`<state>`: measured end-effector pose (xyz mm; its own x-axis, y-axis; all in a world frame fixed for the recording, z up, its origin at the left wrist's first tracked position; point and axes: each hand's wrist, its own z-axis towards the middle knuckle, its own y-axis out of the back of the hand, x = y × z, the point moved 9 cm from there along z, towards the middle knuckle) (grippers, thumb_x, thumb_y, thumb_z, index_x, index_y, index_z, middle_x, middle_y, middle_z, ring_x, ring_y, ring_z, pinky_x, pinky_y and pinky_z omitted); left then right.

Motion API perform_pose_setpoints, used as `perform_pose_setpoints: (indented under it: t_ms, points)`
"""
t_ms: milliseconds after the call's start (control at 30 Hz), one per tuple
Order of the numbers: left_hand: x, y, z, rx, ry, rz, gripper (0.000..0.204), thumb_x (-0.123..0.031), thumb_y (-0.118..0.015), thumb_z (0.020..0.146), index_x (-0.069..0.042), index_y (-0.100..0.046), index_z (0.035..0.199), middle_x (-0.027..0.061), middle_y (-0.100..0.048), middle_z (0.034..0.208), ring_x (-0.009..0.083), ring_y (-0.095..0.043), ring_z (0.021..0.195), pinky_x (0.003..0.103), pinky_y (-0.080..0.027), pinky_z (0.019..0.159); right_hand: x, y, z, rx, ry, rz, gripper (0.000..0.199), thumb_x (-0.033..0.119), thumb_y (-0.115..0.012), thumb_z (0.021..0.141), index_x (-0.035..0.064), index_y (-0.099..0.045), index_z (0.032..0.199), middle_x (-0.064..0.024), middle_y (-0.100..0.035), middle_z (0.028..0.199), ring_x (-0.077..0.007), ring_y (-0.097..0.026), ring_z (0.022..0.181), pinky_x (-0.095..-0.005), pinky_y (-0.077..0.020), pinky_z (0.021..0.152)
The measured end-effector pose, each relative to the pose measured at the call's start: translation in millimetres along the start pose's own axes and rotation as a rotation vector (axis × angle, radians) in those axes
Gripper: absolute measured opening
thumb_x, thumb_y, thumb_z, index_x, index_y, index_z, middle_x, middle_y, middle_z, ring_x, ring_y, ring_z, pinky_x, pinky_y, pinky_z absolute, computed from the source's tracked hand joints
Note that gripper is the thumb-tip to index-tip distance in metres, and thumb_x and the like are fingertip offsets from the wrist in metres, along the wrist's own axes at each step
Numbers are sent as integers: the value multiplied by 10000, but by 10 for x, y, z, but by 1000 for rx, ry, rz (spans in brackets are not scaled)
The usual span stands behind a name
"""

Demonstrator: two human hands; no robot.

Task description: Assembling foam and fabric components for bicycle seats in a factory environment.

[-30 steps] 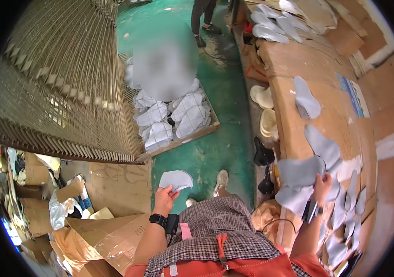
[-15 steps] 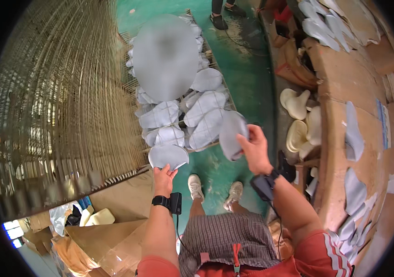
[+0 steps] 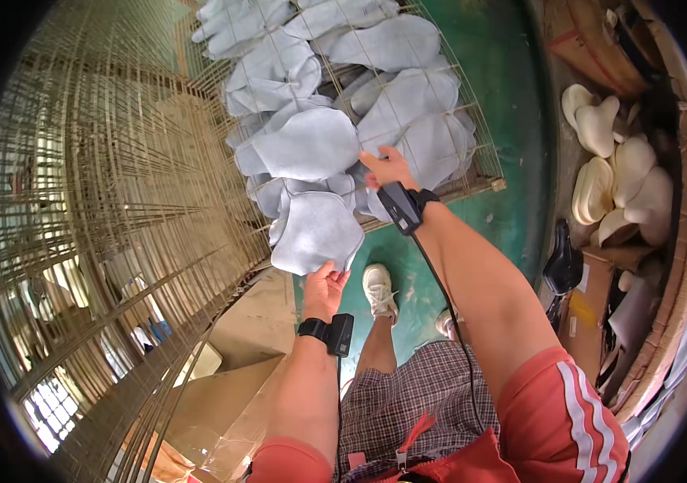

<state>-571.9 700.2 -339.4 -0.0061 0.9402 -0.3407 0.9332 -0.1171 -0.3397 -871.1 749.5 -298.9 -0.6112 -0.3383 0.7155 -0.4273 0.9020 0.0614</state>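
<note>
My left hand (image 3: 324, 291) pinches the lower edge of a pale grey saddle-shaped cover (image 3: 319, 232) at the near end of a wire rack (image 3: 480, 141). Its fingers are partly behind the cover. My right hand (image 3: 392, 171) is over the rack, fingers apart, its fingertips beside the right end of another grey cover (image 3: 305, 145). Whether they touch that cover is hard to tell. Several more grey covers (image 3: 408, 101) lie overlapping across the rack, some under its thin wires.
Upright wire racks (image 3: 118, 177) stand close on the left, with cardboard (image 3: 231, 394) below. To the right, cream foam saddle pads (image 3: 633, 173) lie near a black bicycle saddle (image 3: 562, 259) and a cardboard box (image 3: 593, 294). The green floor (image 3: 512, 105) runs between.
My right hand has moved left over the rack and no longer grips the grey cover it carried. The view has shifted closer to the rack. My left hand still pinches a cover.
</note>
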Motion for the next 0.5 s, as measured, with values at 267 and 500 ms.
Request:
perform_pose_setpoints:
  t_ms: [267, 500]
  points:
    - [-309, 171, -145, -214, -165, -181, 283, -89, -602, 830, -45, -502, 1091, 90, -578, 1057, 249, -550, 991, 434, -455, 858, -1349, 193, -852, 237, -252, 80, 510, 389, -659, 785, 29, -545, 1127, -85, -599, 833, -159, -607, 693, -288, -521, 538]
    - [-710, -130, -239, -136, -353, 195, 369, -29, -562, 837, -38, -420, 1178, 114, -513, 1174, 270, -521, 1063, 429, -440, 902, -1327, -663, -928, 254, -213, 131, 599, 331, -725, 713, -17, -521, 1156, -127, -625, 869, -186, -611, 771, -304, -518, 620]
